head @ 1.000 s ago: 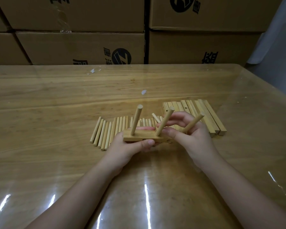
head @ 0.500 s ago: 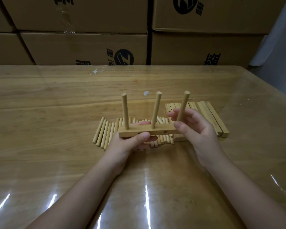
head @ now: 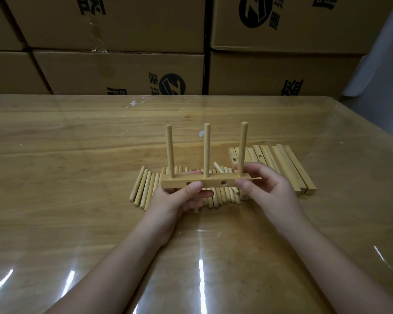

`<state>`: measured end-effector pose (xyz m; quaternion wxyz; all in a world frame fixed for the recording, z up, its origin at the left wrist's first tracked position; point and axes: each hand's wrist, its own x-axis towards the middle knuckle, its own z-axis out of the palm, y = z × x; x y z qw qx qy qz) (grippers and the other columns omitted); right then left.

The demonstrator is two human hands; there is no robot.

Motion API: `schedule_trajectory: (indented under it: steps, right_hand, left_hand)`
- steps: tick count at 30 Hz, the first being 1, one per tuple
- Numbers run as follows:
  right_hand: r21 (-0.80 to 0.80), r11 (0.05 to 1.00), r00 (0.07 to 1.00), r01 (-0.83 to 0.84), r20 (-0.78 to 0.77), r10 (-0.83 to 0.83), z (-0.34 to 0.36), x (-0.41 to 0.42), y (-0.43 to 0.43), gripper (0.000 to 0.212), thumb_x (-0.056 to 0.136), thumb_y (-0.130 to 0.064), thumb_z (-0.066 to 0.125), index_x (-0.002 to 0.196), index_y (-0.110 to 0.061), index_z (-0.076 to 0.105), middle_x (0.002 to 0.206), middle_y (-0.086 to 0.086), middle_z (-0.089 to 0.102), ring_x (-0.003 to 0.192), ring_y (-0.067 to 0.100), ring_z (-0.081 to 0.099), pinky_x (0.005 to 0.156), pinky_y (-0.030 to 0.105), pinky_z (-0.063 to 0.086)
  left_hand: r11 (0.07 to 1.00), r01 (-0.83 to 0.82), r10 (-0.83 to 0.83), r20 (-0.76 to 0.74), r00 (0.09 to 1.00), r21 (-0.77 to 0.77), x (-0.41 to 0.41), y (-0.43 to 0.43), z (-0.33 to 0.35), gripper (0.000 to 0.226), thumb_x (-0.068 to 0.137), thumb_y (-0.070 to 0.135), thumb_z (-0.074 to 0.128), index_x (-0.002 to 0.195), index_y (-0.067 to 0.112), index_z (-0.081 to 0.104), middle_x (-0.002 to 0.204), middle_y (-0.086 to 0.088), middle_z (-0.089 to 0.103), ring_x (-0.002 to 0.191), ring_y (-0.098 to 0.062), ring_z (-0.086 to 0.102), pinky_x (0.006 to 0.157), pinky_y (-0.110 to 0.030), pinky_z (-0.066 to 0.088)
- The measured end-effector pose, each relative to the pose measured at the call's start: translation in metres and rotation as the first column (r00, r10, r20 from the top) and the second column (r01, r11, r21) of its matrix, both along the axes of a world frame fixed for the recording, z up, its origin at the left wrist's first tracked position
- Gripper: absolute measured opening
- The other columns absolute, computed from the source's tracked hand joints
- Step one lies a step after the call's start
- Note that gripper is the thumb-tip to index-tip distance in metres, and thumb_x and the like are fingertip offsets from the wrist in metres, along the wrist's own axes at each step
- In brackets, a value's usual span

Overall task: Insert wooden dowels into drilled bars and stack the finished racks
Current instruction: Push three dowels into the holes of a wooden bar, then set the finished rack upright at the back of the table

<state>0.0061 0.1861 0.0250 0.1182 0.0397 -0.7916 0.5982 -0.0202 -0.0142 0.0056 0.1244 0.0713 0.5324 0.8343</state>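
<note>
Pale round wooden dowels [head: 145, 186] lie side by side in a row on the glossy wooden table [head: 77, 155]. The row reaches out past the left hand's outer side and runs on beneath and behind both hands.

The left hand [head: 179, 200] grips the left half of a light, square-sectioned wooden bar [head: 209, 184]. Its thumb is curled onto the bar's near face, partly covering one side hole, and its fingers wrap under and behind the bar. The bar is held level between the two hands, in front of the dowel row. A second side hole shows on its near face between the two thumbs.

Three dowels stand upright in the bar's top face:
- the left upright dowel [head: 170, 150], just above the left hand
- the middle upright dowel [head: 207, 150], between the hands
- the right upright dowel [head: 242, 148], rising from between the right hand's thumb and fingers

The right hand [head: 270, 191] pinches the bar's right end, thumb on the near face and fingers curled behind the base of that dowel. Beyond the right hand's outer side, a group of drilled square wooden bars [head: 288, 168] lies packed side by side on the table. Brown printed cardboard boxes [head: 123, 71] stand stacked behind the table, well apart from both hands.
</note>
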Motion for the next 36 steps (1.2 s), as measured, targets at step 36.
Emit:
schedule_trajectory:
  steps: [36]
  right_hand:
    - [0.440,0.887,0.946,0.144,0.203,-0.254,0.033,-0.188,0.025,0.035,0.081,-0.018,0.069,0.115,-0.018,0.062,0.114,0.001,0.064,0.103,0.016,0.059,0.094,0.039,0.047]
  left_hand:
    - [0.942,0.138,-0.143,0.005,0.990,-0.305,0.001,0.009,-0.003,0.024,0.083,0.003,0.070,0.102,0.016,0.067,0.087,-0.009,0.074,0.076,-0.016,0.071,0.067,-0.021,0.053]
